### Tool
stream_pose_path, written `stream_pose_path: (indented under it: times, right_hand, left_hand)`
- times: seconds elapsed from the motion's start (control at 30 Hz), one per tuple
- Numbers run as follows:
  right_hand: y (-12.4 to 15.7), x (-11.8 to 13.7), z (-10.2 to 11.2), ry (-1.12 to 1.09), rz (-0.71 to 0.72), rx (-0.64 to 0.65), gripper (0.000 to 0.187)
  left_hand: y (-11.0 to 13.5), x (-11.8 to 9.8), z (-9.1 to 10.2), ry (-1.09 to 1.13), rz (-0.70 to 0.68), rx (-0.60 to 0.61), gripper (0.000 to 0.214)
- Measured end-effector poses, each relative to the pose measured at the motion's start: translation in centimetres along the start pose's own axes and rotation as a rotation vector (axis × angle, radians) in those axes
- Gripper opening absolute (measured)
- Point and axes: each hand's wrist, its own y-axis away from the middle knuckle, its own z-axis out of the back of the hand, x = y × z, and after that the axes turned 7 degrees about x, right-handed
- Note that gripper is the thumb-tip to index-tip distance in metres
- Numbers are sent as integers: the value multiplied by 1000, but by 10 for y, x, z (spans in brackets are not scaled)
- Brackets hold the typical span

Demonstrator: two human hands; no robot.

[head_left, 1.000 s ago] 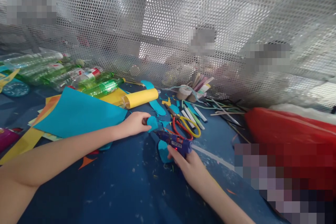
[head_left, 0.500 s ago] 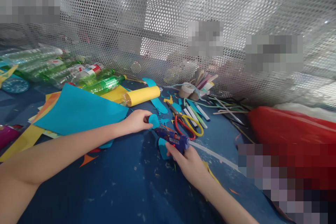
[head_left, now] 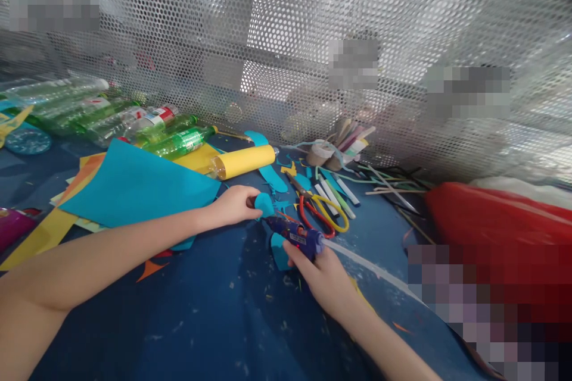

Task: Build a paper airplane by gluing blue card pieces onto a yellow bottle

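Note:
My right hand (head_left: pixel 324 271) is closed round the handle of a blue hot glue gun (head_left: pixel 295 234), a small red light glowing on its side. A long glue stick (head_left: pixel 370 266) trails from its back end. Its nozzle points left, close to a small rounded blue paper piece (head_left: pixel 265 205). That piece is pinched in the fingers of my left hand (head_left: pixel 236 203), together with something small and dark that I cannot make out. Another blue paper piece (head_left: pixel 280 251) lies just below the glue gun, partly hidden by my right thumb.
Red and yellow scissors (head_left: pixel 318 205) and several markers (head_left: pixel 337 190) lie beyond the glue gun. A yellow-wrapped bottle (head_left: pixel 245 162) and blue sheets (head_left: pixel 138 187) sit left, with several green and clear bottles (head_left: pixel 183 141) behind. Perforated metal mesh (head_left: pixel 179 6) borders the back; a red object (head_left: pixel 496 220) lies right.
Both hands keep nearly the same pose, with the nozzle still beside the small blue paper piece. The whole view has shifted very slightly.

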Motion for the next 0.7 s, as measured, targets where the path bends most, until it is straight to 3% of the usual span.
stream_pose_path:
  times: [0.7]
  right_hand:
    - [2, 7, 1, -3, 9, 20, 40]
  left_hand:
    - [-1, 4, -2, -31, -16, -2, 10]
